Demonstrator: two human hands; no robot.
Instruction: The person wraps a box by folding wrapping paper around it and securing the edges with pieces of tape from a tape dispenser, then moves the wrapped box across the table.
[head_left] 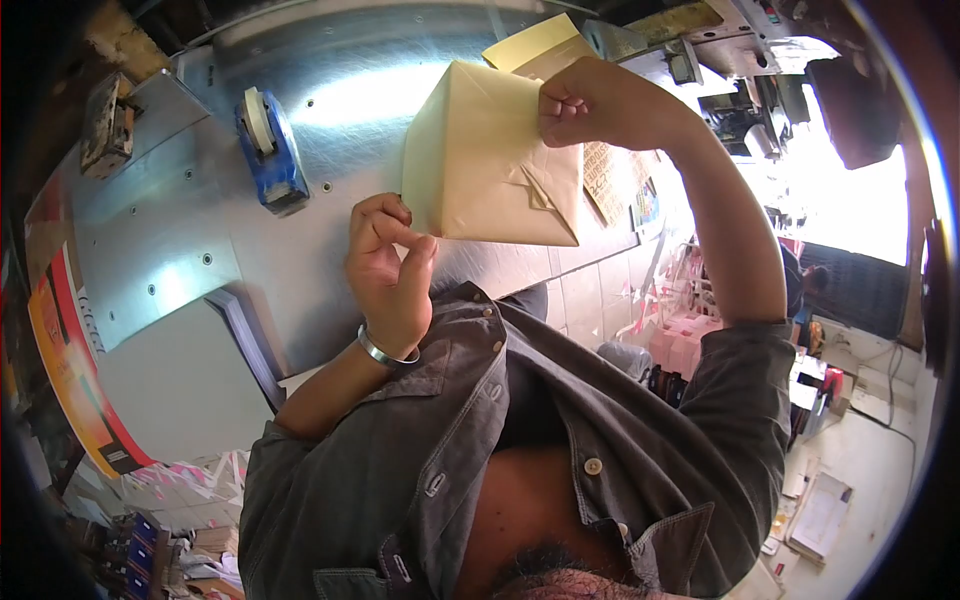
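Observation:
A parcel wrapped in plain tan paper (490, 150) stands on the metal table, with a folded paper flap on its near side. My left hand (392, 265), with a metal bangle at the wrist, is at the parcel's lower left corner, thumb and forefinger pinched together. Against the upper right edge rests my right hand (590, 105), its fingers curled in. What either hand's fingers hold, if anything, is too small or hidden to tell. A blue tape dispenser (270, 150) with a pale roll lies left of the parcel.
Behind the parcel lies a yellowish packet (535, 45). Printed brown paper (608, 185) is beside it at the right. A stack of grey sheets (180, 380) and a red and orange printed sheet (80, 370) are at the left. Another person (797, 280) is in the right background.

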